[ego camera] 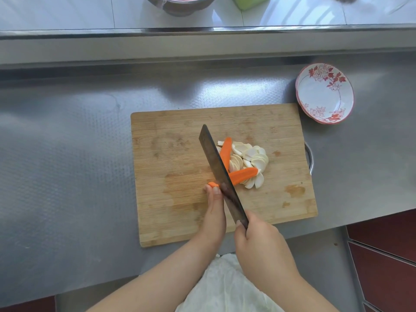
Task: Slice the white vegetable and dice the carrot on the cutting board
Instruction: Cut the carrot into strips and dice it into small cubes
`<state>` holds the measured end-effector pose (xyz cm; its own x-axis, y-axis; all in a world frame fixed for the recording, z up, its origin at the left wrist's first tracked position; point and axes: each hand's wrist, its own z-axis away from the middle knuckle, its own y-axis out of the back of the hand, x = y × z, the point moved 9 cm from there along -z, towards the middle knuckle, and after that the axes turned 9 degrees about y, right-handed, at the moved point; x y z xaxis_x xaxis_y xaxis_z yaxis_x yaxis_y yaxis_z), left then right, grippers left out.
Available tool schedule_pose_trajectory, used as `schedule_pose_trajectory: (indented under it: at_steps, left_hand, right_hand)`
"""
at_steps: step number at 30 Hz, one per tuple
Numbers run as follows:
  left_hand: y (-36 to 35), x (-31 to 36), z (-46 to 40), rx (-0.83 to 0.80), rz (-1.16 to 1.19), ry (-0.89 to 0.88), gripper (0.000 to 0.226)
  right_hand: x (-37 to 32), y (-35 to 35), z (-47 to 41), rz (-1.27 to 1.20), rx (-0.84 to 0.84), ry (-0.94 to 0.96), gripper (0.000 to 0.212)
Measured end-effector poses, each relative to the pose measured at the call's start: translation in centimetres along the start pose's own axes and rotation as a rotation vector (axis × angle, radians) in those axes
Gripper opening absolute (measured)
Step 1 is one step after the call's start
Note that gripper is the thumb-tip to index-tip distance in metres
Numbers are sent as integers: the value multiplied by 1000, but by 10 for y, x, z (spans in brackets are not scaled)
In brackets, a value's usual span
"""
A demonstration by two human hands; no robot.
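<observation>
Board [171, 167]: wood, on steel surface [67, 154], centre of view.
White veg [252, 158]: done, by the look; all thin slices, heaped right of centre on board. No whole piece seen.
Carrot strips: 2 long pcs, one [225, 152] lying along the blade on the heap's left side, one [244, 174] across the heap's near edge. Uncut into dice.
Carrot pc [212, 184]: small end showing at L fingertips, left of blade; rest hidden.
Knife [219, 174]: dark cleaver, runs diagonally over board, edge down at the carrot pc.
L hand [215, 210]: fingers straight-ish, tips pressing carrot pc to board, touching blade side.
R hand [258, 242]: wrapped round knife handle, near board's front edge.
Dish [324, 93]: red-flower pattern, off board's far right corner, holds nothing.
Bowl [180, 5]: metal, on far ledge, partly out of view.
Progress: slicing finished, I'd judge; dicing barely begun, no dice visible.
Left: cut strips lengthwise, then crosswise.
</observation>
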<state>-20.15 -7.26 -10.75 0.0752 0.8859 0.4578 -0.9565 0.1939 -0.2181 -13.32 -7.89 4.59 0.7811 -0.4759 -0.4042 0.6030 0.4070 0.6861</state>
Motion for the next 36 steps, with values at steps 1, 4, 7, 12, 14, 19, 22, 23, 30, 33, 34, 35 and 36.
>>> schedule_pose_trajectory:
  at_steps: [1,4,7,12,14,19,22,23,30,33,34,35,36]
  left_hand:
    - [0,-1,-1,-6,6,8,115]
    - [1,-6,-6,-40,35,26,106]
    - [3,-11,-9,-63,52,35,98]
    - [1,-8,-7,-118,71,16,97]
    - [1,-7,-5,-129,78,22,99]
    - [0,-3,2,-153,72,44,109]
    - [-1,2,8,-157,69,51,118]
    - [-1,4,9,-156,69,51,121]
    - [0,13,17,-134,42,28,93]
    - [-1,16,18,-130,22,41,91]
    - [-2,17,19,-131,15,45,91]
    - [-2,17,19,-129,13,47,91]
    - [-2,17,20,-128,18,49,92]
  right_hand:
    - [-1,0,0,1,-2,-8,21]
    - [-3,-2,-1,13,-12,-35,18]
    - [-7,-4,-2,19,-28,-61,12]
    - [-9,-6,-5,29,-36,-103,14]
    - [-9,-7,-5,31,-37,-110,14]
    - [-9,-12,-10,37,-36,-115,10]
    - [-5,-14,-13,32,-42,-143,13]
    - [-5,-14,-14,32,-45,-150,14]
    - [1,-21,-22,32,-36,-150,18]
    - [2,-23,-26,43,-31,-138,21]
    - [2,-24,-27,46,-32,-138,23]
    - [2,-25,-28,48,-32,-140,24]
    - [3,-25,-29,48,-31,-143,23]
